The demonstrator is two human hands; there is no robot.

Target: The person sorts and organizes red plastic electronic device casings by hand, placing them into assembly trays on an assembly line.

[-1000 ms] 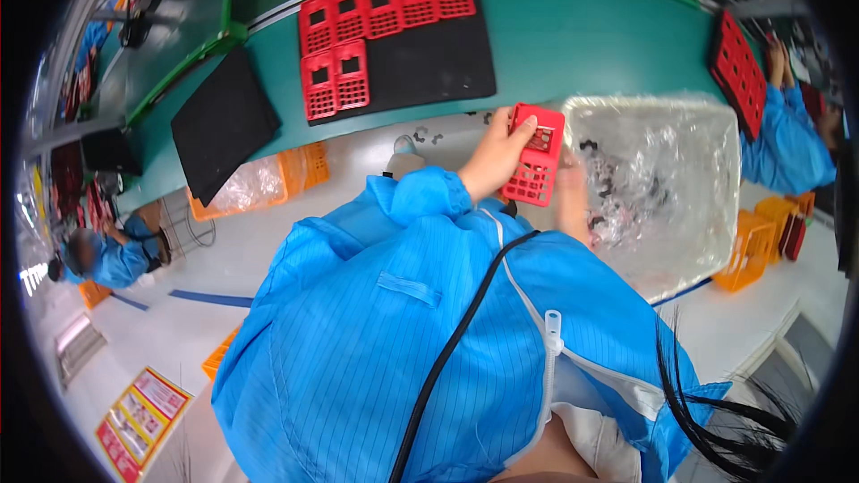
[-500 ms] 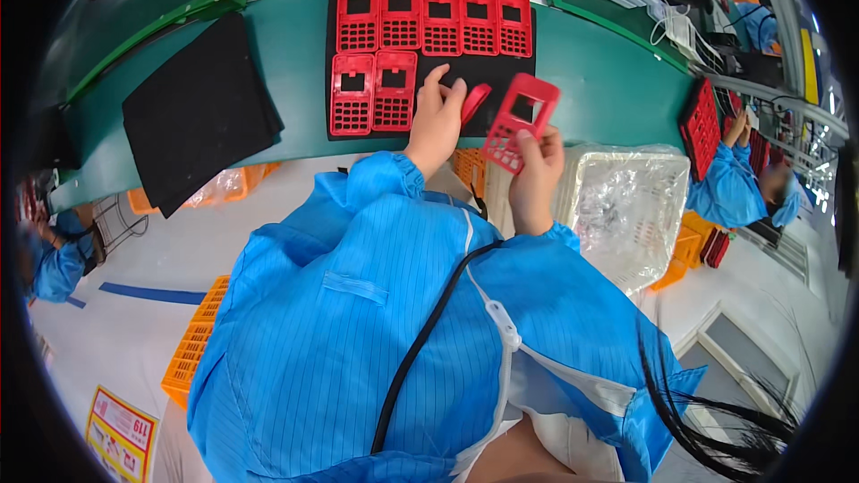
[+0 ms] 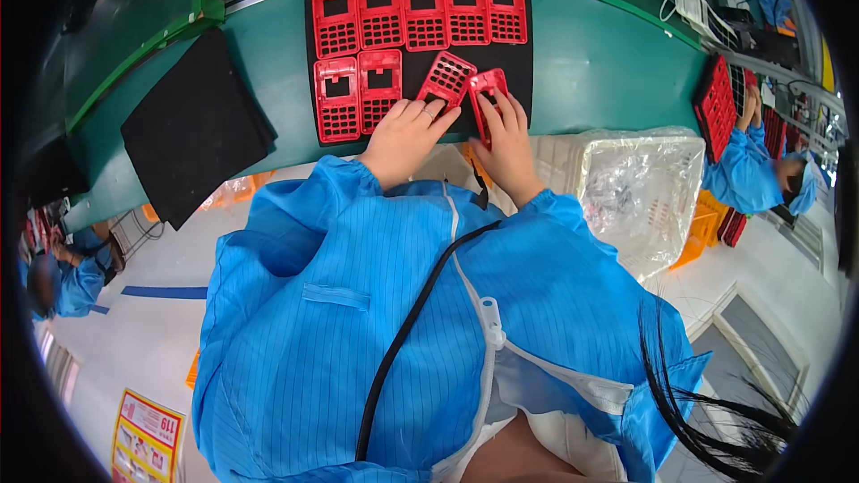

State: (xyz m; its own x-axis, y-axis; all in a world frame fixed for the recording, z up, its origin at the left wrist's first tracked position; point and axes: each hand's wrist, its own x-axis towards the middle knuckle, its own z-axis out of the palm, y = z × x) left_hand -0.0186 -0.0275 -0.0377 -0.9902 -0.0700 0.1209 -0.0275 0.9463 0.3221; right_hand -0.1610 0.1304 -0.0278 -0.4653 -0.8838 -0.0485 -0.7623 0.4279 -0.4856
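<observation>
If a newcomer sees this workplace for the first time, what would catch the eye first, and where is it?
Probably the bright red casings, set in two rows on a black mat on the green bench. Next, the left hand on one slanted casing and the right hand on a second one, beside the shorter row. Then the shiny, plastic-lined basket, off to the right.
</observation>
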